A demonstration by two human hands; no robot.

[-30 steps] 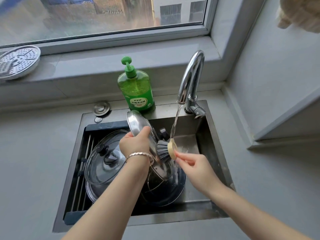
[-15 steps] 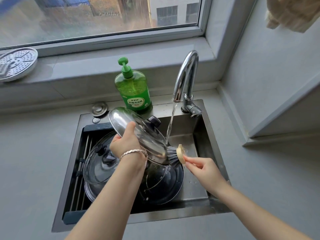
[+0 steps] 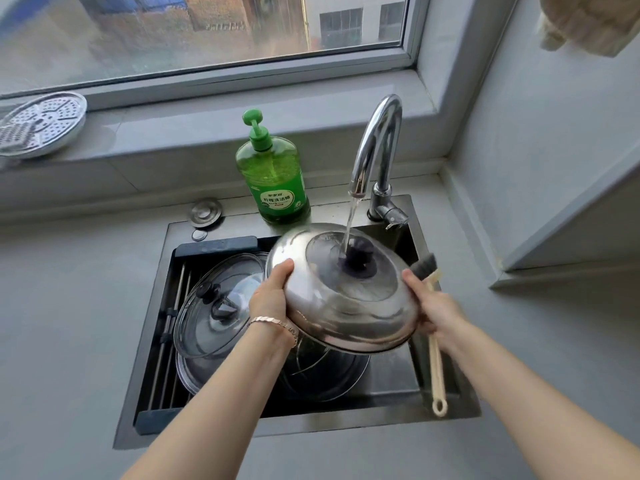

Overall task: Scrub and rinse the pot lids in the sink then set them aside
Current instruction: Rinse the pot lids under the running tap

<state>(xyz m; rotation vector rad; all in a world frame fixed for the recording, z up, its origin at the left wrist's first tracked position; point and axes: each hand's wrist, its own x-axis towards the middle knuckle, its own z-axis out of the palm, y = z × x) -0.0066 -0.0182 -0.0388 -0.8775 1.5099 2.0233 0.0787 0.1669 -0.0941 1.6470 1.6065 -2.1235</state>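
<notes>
A steel pot lid (image 3: 346,306) with a glass centre and a dark knob is held top side up over the sink (image 3: 391,424). Water from the tap (image 3: 377,147) runs onto its knob. My left hand (image 3: 270,299) grips the lid's left rim, thumb on top. My right hand (image 3: 433,306) steadies the right rim while holding a cream-handled dish brush (image 3: 434,344), whose bristles point up and away. A glass lid (image 3: 218,306) lies in the sink at the left, with more lids stacked beneath it and under the held lid.
A green dish soap bottle (image 3: 273,174) stands behind the sink. A round perforated steamer plate (image 3: 41,123) rests on the window sill at the left. Grey counter (image 3: 69,323) surrounds the sink. A steel sink plug (image 3: 205,211) lies on the sink's back edge.
The lid has turned from standing on edge to flat, top side up, and moved right under the stream. The brush has left the lid and my right hand now supports the rim.
</notes>
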